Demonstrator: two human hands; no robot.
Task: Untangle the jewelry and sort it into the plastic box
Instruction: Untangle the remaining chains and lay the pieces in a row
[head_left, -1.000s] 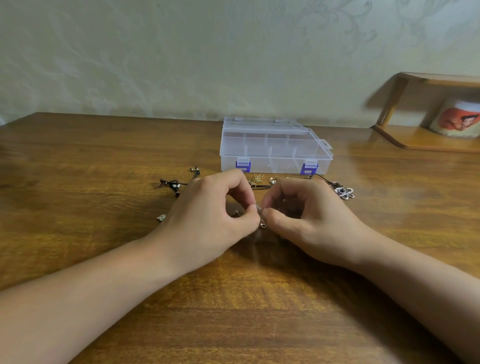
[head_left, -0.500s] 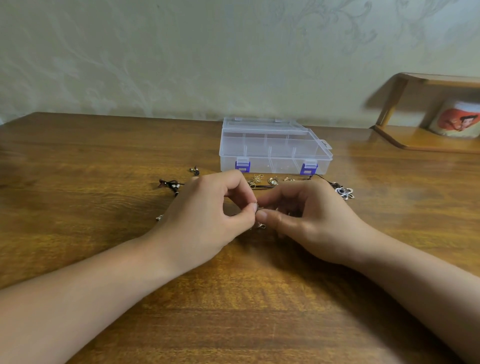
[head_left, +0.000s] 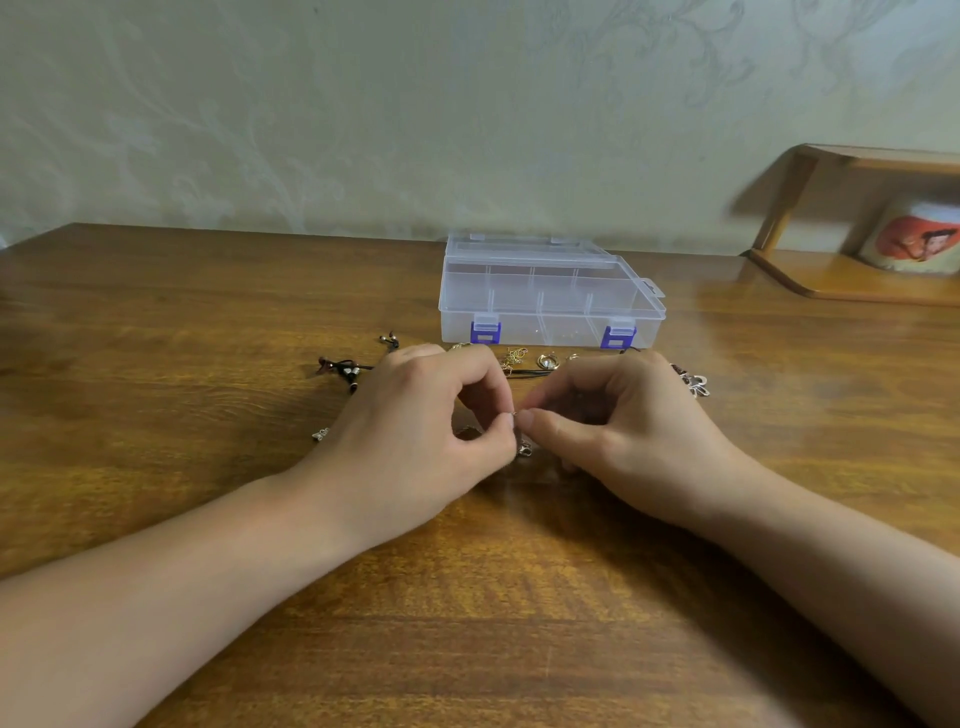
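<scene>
Left hand (head_left: 415, 441) and right hand (head_left: 618, 431) each pinch a fine chain (head_left: 523, 448) between thumb and forefinger, grips touching, low over the counter (head_left: 156, 322); closed plastic box (head_left: 545, 296) lies straight ahead, equally near both.

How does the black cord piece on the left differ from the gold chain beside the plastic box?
The black cord piece is dark and carries pale beads; the gold chain is yellow, fine and bunched. The cord lies left of the left hand; the chain lies just before the plastic box. Both rest untouched on the table.
</scene>
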